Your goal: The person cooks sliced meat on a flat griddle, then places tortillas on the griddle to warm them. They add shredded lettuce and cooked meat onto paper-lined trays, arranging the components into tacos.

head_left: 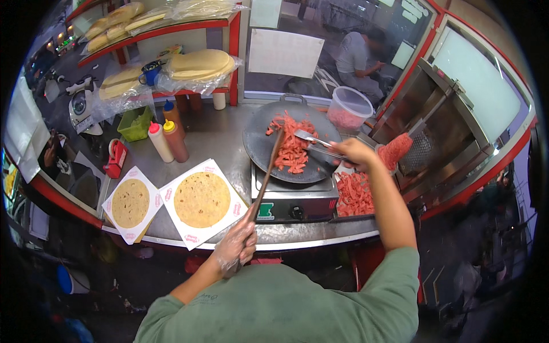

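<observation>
My left hand point(235, 247), in a clear plastic glove, is closed round the lower end of a long brown wooden utensil point(267, 180). Its far end reaches into a heap of red meat strips point(293, 157) on a round dark griddle pan point(257, 146). From the right, my right hand point(353, 154) grips metal tongs point(320, 139), whose tips lie at the meat. Whether they pinch any is hard to see. Beneath the pan sits a steel gas stove point(314, 207) with a black knob.
Two flatbreads point(203, 199) lie on white paper at the left. Sauce bottles point(160, 142) and a green basket point(136, 127) stand behind. More red meat point(355, 195) fills a tray beside the stove, near a vertical meat spit point(396, 150). A clear tub point(347, 108) stands at the back.
</observation>
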The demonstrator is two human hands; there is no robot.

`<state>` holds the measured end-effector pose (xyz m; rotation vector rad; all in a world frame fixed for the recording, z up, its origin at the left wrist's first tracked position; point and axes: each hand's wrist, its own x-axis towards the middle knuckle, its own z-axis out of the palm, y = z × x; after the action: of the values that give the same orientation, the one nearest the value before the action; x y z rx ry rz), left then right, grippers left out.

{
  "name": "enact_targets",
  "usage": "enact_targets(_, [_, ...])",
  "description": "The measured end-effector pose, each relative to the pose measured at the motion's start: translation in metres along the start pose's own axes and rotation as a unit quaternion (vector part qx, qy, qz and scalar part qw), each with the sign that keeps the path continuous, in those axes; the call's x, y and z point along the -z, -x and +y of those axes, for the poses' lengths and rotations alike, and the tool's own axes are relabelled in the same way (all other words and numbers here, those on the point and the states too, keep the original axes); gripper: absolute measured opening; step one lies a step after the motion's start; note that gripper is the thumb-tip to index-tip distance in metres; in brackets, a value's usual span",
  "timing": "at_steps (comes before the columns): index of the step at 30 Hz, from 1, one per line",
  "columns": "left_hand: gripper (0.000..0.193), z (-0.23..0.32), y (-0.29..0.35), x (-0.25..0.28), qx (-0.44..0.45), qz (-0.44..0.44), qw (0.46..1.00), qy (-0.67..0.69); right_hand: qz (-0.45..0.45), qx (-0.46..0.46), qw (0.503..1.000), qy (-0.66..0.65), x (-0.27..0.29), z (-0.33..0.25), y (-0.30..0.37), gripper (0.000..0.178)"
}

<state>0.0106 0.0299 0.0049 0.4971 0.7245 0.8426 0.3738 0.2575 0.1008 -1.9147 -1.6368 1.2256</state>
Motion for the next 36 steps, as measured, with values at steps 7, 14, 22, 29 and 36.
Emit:
enact_targets(7, [0.057, 0.070, 0.022, 0.034, -0.066, 0.039, 0.996, -0.050, 0.258, 0.266, 0.859, 0.354, -0.012, -0.055, 0.031, 0.030])
enact_targets(14, [0.055, 0.020, 0.043, 0.042, -0.013, 0.087, 0.996, 0.012, 0.237, 0.213, 0.831, 0.457, -0.048, -0.017, 0.102, 0.040])
enact_targets(22, [0.057, 0.035, 0.008, 0.013, -0.061, 0.057, 0.996, -0.017, 0.191, 0.245, 0.880, 0.360, -0.009, 0.024, 0.009, 0.036])
enact_targets(29, [0.057, 0.015, -0.027, 0.007, -0.045, 0.041, 0.997, -0.056, 0.033, -0.001, 0.997, 0.066, 0.047, -0.004, 0.007, 0.048])
enact_targets(36, [0.054, 0.039, -0.011, -0.012, -0.077, 0.029, 0.997, 0.002, 0.183, 0.214, 0.926, 0.249, 0.006, -0.033, 0.009, 0.044])
